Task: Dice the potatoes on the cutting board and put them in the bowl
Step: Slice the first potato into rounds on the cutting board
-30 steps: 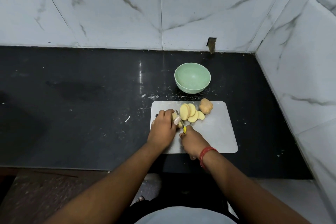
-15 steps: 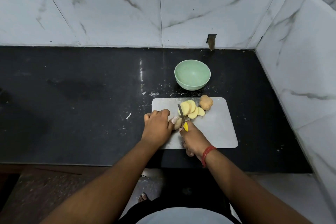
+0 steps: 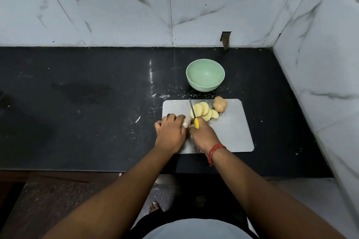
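Black stone counter [image 3: 77, 103], wet smear and white flecks on the left part. Grey rounded-rectangle cutting board [image 3: 233, 132] lies near the front edge, right of centre.

Left hand [image 3: 170, 133] on the board's left end, fingers curled down over a small potato remnant; the piece is almost wholly hidden, so its size cannot be told. A pale tip [image 3: 186, 122] shows at the hand's right side; whether it is a finger covering or potato is unclear.

Right hand [image 3: 204, 136], touching the left, fingers clenched round the yellow handle of a small steel-bladed knife [image 3: 194, 113]. Blade points away from the person, leaning slightly left, tip near the board's far edge; long axis runs near to far. It lies against the left side of the pale yellow round potato slices [image 3: 204, 111], which overlap in a fan mid-board.

Just right of the slices: whole unpeeled tan potato [image 3: 220, 104], lumpy, at the far edge.

Beyond the board: pale green round bowl [image 3: 205, 74], nothing in it.

Judgement: slices only, no dice yet. Cut faces probably wet and slippery, flesh firm but brittle when thin. Best stacked flat, pinned from above with fingertips tucked. Whole potato likely to roll; halve first for a flat base.
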The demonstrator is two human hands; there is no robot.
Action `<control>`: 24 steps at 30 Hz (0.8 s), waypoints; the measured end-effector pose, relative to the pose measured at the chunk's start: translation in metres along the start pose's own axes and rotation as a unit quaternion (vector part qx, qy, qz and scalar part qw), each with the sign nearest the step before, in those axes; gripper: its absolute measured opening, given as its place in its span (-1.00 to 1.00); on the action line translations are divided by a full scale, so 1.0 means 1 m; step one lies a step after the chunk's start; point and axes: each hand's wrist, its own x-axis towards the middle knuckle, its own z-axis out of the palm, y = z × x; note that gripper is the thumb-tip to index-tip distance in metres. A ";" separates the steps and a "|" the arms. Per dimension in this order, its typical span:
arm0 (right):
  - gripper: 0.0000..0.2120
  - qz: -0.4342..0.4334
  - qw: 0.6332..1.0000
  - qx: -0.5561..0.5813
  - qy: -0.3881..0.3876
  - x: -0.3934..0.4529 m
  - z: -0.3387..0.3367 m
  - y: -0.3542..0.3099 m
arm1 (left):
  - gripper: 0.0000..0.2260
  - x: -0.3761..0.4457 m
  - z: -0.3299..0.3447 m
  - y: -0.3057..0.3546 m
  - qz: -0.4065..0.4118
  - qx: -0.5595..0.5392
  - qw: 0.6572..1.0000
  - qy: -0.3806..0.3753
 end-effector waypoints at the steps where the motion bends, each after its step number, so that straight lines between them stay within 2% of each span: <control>1: -0.85 0.001 1.000 -0.007 -0.002 0.000 0.003 0.000 | -0.73 0.001 0.003 -0.001 -0.013 0.004 1.000 0.004; 7: -0.84 0.010 1.000 -0.012 0.011 -0.002 0.009 -0.004 | -0.75 0.007 0.010 -0.003 -0.036 -0.032 0.998 0.027; 12: -0.86 0.019 0.998 0.054 0.022 -0.003 0.012 -0.009 | -0.56 0.010 0.012 -0.002 -0.023 -0.056 0.997 0.047; 17: -0.82 -0.003 0.997 0.028 0.077 -0.001 0.018 -0.003 | -0.50 0.008 0.016 0.000 -0.047 -0.115 0.990 0.060; 20: -0.76 -0.009 0.995 0.013 0.101 -0.001 0.022 0.005 | -0.59 0.009 0.016 0.001 -0.072 -0.150 0.984 0.070; 24: -0.81 -0.005 0.993 0.039 0.112 0.003 0.019 0.003 | -0.72 0.015 0.018 0.008 -0.095 -0.189 0.975 0.068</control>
